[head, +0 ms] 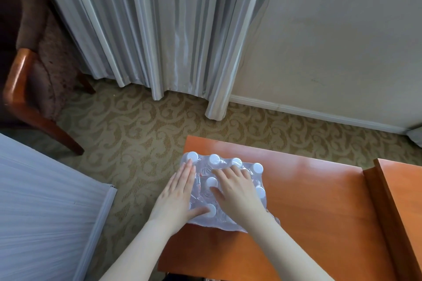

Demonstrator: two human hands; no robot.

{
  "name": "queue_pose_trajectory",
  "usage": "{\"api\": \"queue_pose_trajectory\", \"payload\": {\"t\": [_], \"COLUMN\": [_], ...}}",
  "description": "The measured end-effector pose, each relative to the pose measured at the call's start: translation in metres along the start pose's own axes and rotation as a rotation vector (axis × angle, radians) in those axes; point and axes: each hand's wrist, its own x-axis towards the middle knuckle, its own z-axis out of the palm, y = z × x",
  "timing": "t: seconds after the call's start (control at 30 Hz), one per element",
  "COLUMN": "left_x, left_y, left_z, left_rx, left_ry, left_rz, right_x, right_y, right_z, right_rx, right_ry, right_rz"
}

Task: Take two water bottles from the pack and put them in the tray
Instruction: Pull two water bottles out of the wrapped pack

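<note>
A pack of water bottles point(206, 189) in clear shrink wrap stands on the left end of an orange wooden table point(308, 201). Several white caps show through the plastic. My left hand point(179, 191) lies flat along the pack's left side, fingers together, thumb touching a cap at the near edge. My right hand point(235, 191) rests on top of the pack with fingers spread, its fingertips pressing the wrap between the caps. Neither hand holds a bottle. No tray is clearly in view.
A raised orange wooden piece point(397, 203) stands at the table's right end. To the left are a white bed skirt point(45, 201) and a brown chair with wooden legs point(34, 89). Grey curtains point(159, 29) hang behind, over patterned carpet.
</note>
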Motion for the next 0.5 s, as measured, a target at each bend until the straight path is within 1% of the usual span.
{"api": "queue_pose_trajectory", "payload": {"t": [0.07, 0.1, 0.13, 0.17, 0.33, 0.5], "left_x": [0.0, 0.0, -0.001, -0.001, -0.001, -0.002], "left_y": [0.0, 0.001, 0.001, 0.001, 0.0, 0.001], "left_z": [0.0, -0.001, -0.001, -0.002, -0.003, -0.006], "left_rx": [0.002, 0.003, 0.004, 0.003, 0.009, -0.068], "left_ry": [0.0, 0.004, 0.009, 0.015, 0.017, -0.007], "left_rz": [-0.005, -0.001, 0.005, 0.009, 0.012, -0.008], "right_x": [0.016, 0.02, 0.024, 0.026, 0.029, 0.02], "right_y": [-0.004, -0.003, -0.002, -0.001, 0.005, 0.006], "right_z": [0.015, 0.022, 0.028, 0.034, 0.042, 0.005], "right_rx": [-0.097, -0.108, -0.106, -0.094, 0.088, 0.262], "right_ry": [-0.152, -0.229, -0.28, -0.293, -0.198, -0.047], "right_rz": [-0.061, -0.057, -0.041, -0.023, 0.019, 0.06]}}
